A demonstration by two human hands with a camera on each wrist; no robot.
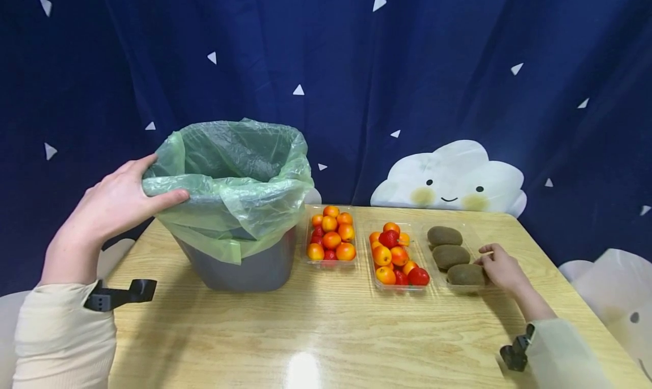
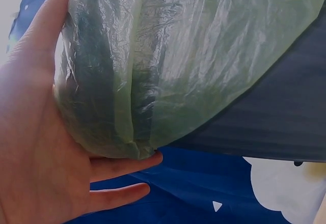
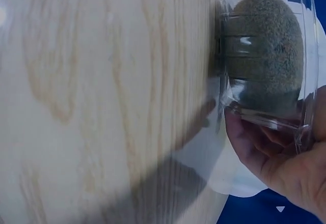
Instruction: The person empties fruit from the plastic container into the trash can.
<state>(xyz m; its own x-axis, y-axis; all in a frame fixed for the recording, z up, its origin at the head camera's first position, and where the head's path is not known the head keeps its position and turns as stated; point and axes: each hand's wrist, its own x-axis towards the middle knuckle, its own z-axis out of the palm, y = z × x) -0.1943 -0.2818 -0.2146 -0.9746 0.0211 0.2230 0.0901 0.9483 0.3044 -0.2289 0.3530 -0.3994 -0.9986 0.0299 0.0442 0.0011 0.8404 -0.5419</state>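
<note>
A grey trash bin (image 1: 244,267) stands on the table, lined with a thin green plastic bag (image 1: 254,199) folded over its rim. My left hand (image 1: 119,193) lies against the bin's left side, thumb across the front of the bag. Its fingers (image 2: 119,168) stretch straight along the bagged side in the left wrist view. On the right, a clear plastic container (image 1: 474,239) holds a row of brown kiwis (image 1: 450,257). My right hand (image 1: 501,267) grips this container's right edge by the nearest kiwi (image 3: 267,51), fingers curled at the plastic wall.
Two more clear containers stand between the bin and the kiwis, with small orange fruits (image 1: 332,240) and strawberries (image 1: 389,239). A dark blue curtain (image 1: 326,49) hangs behind the wooden table (image 1: 356,332). Black wrist straps (image 1: 104,298) sit on the sleeves.
</note>
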